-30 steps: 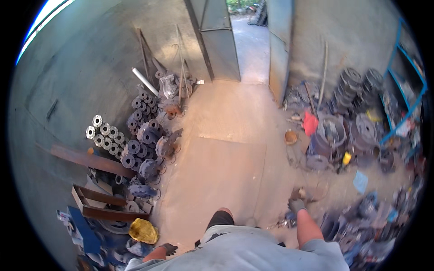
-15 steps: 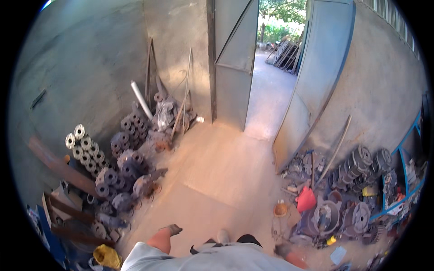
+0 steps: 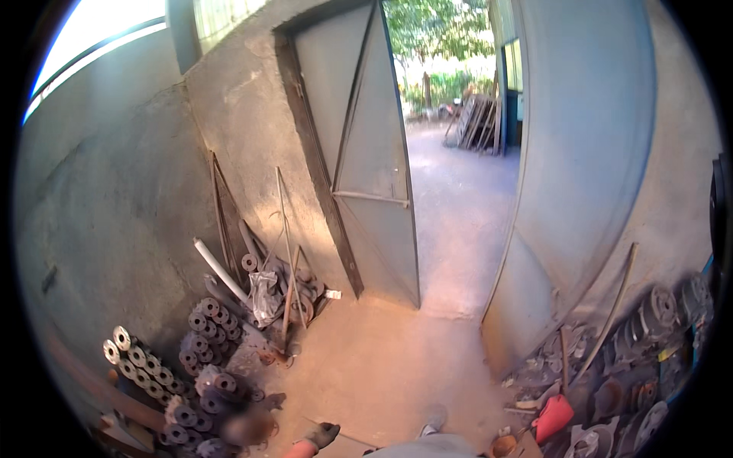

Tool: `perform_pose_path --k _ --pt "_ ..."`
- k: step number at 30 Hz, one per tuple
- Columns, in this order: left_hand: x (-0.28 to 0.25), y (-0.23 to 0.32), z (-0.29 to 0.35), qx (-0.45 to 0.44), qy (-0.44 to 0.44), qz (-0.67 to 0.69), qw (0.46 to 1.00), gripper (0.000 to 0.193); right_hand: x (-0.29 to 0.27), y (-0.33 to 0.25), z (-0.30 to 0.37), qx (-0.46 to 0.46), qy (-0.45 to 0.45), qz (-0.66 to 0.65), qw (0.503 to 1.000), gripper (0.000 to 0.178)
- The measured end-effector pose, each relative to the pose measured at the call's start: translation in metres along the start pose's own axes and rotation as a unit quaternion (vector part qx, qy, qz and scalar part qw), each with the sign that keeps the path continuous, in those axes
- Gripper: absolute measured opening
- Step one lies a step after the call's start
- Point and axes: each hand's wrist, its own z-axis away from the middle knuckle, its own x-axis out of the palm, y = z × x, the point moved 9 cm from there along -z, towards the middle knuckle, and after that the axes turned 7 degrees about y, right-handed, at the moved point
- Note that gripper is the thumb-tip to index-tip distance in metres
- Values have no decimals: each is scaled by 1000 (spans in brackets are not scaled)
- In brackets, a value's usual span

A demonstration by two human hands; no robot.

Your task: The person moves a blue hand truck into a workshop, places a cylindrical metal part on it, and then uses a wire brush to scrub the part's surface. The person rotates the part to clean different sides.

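My left hand (image 3: pixel 324 435), in a dark grey glove, shows at the lower edge above the bare floor (image 3: pixel 366 366). Its fingers hang loosely bent and somewhat apart, and I see nothing held in it. Left of it, the nearest things are stacked grey metal cylinders with round holed ends (image 3: pixel 183 416). My right hand is out of view. A shoe (image 3: pixel 433 421) shows on the floor beside the light grey cloth of my clothing (image 3: pixel 439 446).
A grey metal door leaf (image 3: pixel 366 153) and a bluish leaf (image 3: pixel 584 153) flank a doorway onto a paved yard (image 3: pixel 462 206). Poles (image 3: pixel 284 229) lean at the left wall. Metal castings (image 3: pixel 649 313), a leaning stick (image 3: pixel 611 320) and a red piece (image 3: pixel 553 418) lie right.
My view has tilted up and moved toward the doorway. The doors look larger, and my left hand sits lower and further right. The blurred right hand has left the picture.
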Motion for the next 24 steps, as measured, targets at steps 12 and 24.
perform_pose_path --k 12,24 --pt "-260 200 -66 -15 241 502 831 83 -520 -715 -431 -294 315 -331 840 141" --pt "-434 485 -290 311 90 541 777 54 -515 -870 -468 -289 213 -412 838 55"
